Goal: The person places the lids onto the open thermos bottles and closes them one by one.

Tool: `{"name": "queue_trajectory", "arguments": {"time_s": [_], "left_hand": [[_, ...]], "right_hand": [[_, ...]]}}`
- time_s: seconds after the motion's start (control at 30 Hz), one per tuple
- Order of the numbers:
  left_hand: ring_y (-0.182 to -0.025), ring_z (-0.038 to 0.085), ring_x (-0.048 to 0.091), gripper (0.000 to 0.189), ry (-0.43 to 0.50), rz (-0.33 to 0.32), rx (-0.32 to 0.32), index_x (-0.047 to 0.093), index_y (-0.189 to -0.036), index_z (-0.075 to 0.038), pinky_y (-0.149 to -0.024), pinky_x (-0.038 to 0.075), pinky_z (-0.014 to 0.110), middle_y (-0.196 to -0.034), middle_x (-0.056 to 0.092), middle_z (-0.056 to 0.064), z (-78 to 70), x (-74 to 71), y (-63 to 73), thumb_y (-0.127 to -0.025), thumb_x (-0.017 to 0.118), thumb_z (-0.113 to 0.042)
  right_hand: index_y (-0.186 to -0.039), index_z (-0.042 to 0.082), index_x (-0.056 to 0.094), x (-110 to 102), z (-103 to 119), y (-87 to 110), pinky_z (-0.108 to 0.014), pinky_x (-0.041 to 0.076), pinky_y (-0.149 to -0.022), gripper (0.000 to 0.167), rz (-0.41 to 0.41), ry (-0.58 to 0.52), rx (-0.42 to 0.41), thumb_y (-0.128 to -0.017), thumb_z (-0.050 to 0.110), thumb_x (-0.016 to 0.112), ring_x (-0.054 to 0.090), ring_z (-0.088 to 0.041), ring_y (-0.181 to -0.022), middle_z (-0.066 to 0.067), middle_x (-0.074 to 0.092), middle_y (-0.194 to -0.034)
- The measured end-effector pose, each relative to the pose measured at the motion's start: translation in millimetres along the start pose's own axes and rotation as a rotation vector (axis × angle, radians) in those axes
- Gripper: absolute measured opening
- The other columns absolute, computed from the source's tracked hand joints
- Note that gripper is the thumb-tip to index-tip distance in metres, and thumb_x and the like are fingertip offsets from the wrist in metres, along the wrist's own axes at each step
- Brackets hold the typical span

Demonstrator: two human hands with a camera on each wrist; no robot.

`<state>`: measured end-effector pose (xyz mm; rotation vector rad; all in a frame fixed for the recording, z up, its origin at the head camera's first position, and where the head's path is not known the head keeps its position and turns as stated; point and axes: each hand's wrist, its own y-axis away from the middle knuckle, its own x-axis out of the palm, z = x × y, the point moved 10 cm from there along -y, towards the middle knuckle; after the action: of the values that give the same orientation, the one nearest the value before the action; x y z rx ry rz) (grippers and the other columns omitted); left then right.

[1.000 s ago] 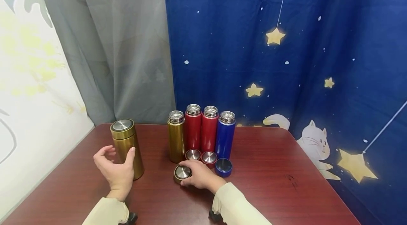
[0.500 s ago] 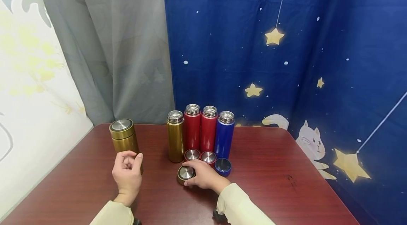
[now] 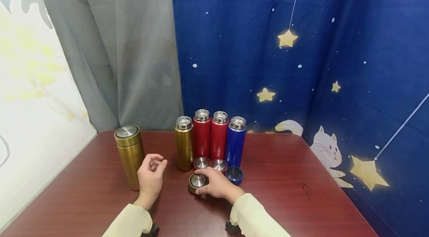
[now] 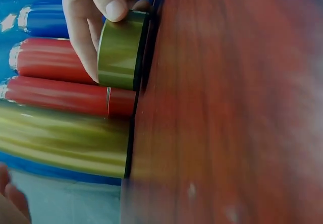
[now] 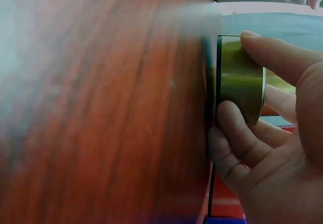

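My right hand (image 3: pixel 219 185) grips a gold flask lid (image 3: pixel 198 181) between thumb and fingers, its steel disc facing up, right at the tabletop. In the right wrist view the thumb and fingertips clasp the lid's (image 5: pixel 239 77) side. To its left my left hand (image 3: pixel 151 177) hovers with loosely curled fingers, holding nothing. Just left of that hand a large gold flask (image 3: pixel 129 155) stands upright with its lid on. An uncapped gold flask (image 3: pixel 185 149) stands behind the gripped lid.
Two uncapped red flasks (image 3: pixel 202 136) and an uncapped blue flask (image 3: pixel 235 146) line up beside the smaller gold one. Two red lids (image 3: pixel 219 165) and a blue lid (image 3: pixel 234 175) lie before them on the reddish table (image 3: pixel 278 192). Curtains (image 3: pixel 241 43) hang behind the table.
My left hand has come away from the large gold flask and moved right, past its front. The right hand has shifted the gold lid slightly right.
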<state>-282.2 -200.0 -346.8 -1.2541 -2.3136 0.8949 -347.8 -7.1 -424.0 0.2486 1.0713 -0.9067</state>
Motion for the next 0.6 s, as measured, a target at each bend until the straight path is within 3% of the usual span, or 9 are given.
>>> {"name": "queue_trajectory", "arguments": {"time_s": [0.1,0.23,0.43,0.6], "left_hand": [[-0.062,0.011,0.054,0.019,-0.017,0.021,-0.054,0.060,-0.096,0.008,-0.054,0.042,0.016,-0.076,0.060,0.016,21.0,12.5,-1.5,-0.079,0.068,0.014],[-0.078,0.019,0.060,0.032,-0.051,0.047,-0.097,0.059,-0.108,0.005,-0.063,0.048,0.018,-0.097,0.062,0.017,50.4,26.0,-3.7,-0.079,0.071,0.010],[-0.098,0.027,0.059,0.046,-0.108,0.109,-0.163,0.054,-0.120,0.001,-0.077,0.049,0.033,-0.116,0.058,0.016,67.3,37.0,-4.4,-0.079,0.075,0.003],[-0.109,0.032,0.056,0.058,-0.116,0.208,-0.234,0.048,-0.132,-0.002,-0.088,0.046,0.044,-0.125,0.054,0.018,77.4,49.7,-4.6,-0.081,0.076,-0.003]], "right_hand": [[-0.127,0.009,0.063,-1.3,-1.8,2.1,-0.030,0.042,-0.100,0.061,-0.011,-0.012,-0.010,-0.073,0.027,0.084,0.055,-0.016,-0.115,-0.002,0.064,-0.123],[-0.127,0.009,0.063,-3.9,-3.2,5.8,-0.029,0.043,-0.098,0.061,-0.031,-0.038,-0.008,-0.073,0.027,0.085,0.057,-0.014,-0.112,-0.002,0.064,-0.120],[-0.127,0.009,0.063,-6.4,-1.0,9.3,-0.028,0.045,-0.095,0.060,-0.034,-0.074,-0.006,-0.073,0.028,0.085,0.057,-0.012,-0.109,-0.002,0.064,-0.118],[-0.127,0.009,0.064,-11.2,-4.8,12.1,-0.030,0.046,-0.094,0.061,-0.046,-0.075,0.010,-0.073,0.027,0.085,0.058,-0.013,-0.108,-0.002,0.064,-0.118]]}}
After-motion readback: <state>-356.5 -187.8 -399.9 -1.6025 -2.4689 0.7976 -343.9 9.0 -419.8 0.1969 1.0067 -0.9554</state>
